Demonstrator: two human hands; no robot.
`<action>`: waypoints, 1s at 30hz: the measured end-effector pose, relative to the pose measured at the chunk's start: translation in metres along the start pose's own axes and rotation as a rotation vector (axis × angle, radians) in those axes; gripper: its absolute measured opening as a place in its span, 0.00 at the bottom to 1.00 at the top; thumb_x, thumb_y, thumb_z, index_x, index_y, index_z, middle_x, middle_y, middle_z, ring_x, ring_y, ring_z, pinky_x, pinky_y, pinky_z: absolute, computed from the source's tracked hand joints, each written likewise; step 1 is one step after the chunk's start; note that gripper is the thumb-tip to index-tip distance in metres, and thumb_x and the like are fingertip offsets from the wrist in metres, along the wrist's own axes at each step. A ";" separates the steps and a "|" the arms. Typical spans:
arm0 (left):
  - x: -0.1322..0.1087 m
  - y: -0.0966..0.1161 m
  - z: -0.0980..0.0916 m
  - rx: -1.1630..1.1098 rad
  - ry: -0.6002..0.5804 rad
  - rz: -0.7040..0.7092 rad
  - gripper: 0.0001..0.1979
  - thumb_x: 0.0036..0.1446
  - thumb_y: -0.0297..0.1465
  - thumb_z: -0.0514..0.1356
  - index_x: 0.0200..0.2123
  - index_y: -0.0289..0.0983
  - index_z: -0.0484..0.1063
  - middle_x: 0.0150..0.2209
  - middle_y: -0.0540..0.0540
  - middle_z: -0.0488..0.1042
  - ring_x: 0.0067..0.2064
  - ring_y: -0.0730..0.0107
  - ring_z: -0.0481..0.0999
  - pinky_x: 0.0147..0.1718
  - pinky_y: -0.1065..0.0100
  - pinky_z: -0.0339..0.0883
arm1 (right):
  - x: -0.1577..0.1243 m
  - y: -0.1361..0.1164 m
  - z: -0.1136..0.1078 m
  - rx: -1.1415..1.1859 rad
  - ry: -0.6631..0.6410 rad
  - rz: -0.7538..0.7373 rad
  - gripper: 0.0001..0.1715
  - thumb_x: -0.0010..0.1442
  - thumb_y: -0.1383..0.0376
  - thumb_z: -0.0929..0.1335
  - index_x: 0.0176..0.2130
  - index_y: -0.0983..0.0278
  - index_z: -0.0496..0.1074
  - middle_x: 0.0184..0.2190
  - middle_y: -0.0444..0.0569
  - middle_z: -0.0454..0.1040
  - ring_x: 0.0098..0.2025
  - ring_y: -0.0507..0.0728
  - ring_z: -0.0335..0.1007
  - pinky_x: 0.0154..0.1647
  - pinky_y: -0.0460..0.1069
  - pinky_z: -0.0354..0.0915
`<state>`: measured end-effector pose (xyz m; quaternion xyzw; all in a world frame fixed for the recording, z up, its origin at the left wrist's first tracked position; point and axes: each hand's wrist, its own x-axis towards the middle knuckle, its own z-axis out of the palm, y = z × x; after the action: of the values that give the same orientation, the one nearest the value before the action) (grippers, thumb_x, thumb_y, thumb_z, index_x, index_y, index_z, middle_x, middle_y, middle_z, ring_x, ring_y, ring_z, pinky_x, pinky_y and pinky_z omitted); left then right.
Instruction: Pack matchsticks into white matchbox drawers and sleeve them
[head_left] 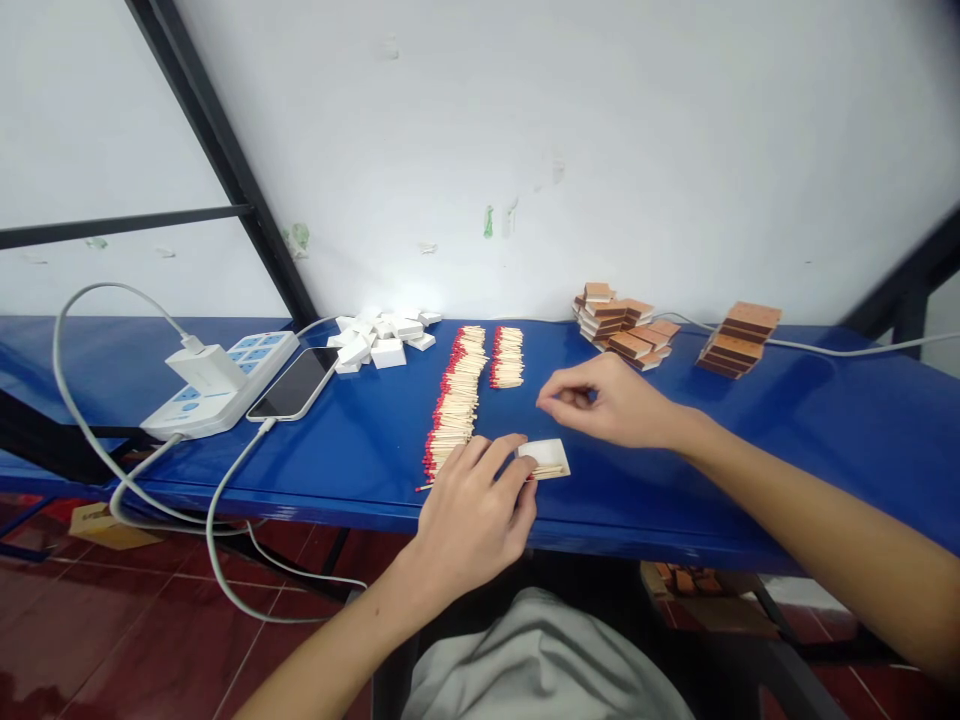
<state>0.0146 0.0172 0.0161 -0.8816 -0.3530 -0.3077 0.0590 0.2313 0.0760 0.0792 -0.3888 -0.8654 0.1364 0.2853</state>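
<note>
A small white matchbox tray (545,452) lies near the front edge of the blue table, with a few matches along its near side. My left hand (480,500) grips the tray's left end, its fingers covering that part. Up and to the right of the tray, my right hand (611,400) hovers with thumb and forefinger pinched together; nothing shows between them. A long row of red-headed matches (459,395) runs just beyond my left hand. Beside its far end is a shorter row of matches (508,357).
White trays (384,335) are heaped at the back left. Brown matchbox sleeves stand in a pile (622,325) and a second stack (741,338) at the back right. A phone (294,384), a power strip (225,383) and loose white cables occupy the left side.
</note>
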 end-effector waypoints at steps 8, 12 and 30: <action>0.002 0.003 -0.006 -0.005 -0.121 0.025 0.09 0.66 0.30 0.52 0.45 0.37 0.70 0.52 0.43 0.72 0.47 0.56 0.68 0.46 0.54 0.66 | 0.025 0.043 0.041 -0.117 0.099 0.137 0.05 0.56 0.68 0.65 0.33 0.64 0.71 0.20 0.40 0.69 0.22 0.49 0.63 0.28 0.44 0.56; 0.002 0.003 -0.008 0.005 -0.154 0.029 0.10 0.67 0.30 0.50 0.45 0.37 0.70 0.52 0.44 0.71 0.48 0.56 0.67 0.48 0.53 0.65 | 0.037 0.047 0.046 -0.157 0.047 0.150 0.06 0.56 0.67 0.66 0.36 0.64 0.71 0.21 0.40 0.69 0.23 0.50 0.63 0.29 0.44 0.56; 0.002 0.005 -0.005 0.070 -0.155 0.052 0.10 0.67 0.33 0.51 0.47 0.38 0.69 0.48 0.42 0.73 0.45 0.57 0.69 0.46 0.54 0.64 | 0.038 0.052 0.048 -0.169 -0.029 0.088 0.06 0.61 0.67 0.65 0.40 0.64 0.71 0.23 0.41 0.68 0.24 0.50 0.60 0.29 0.44 0.52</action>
<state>0.0167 0.0129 0.0214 -0.9091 -0.3438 -0.2244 0.0700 0.2135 0.1383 0.0317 -0.4470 -0.8599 0.0808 0.2329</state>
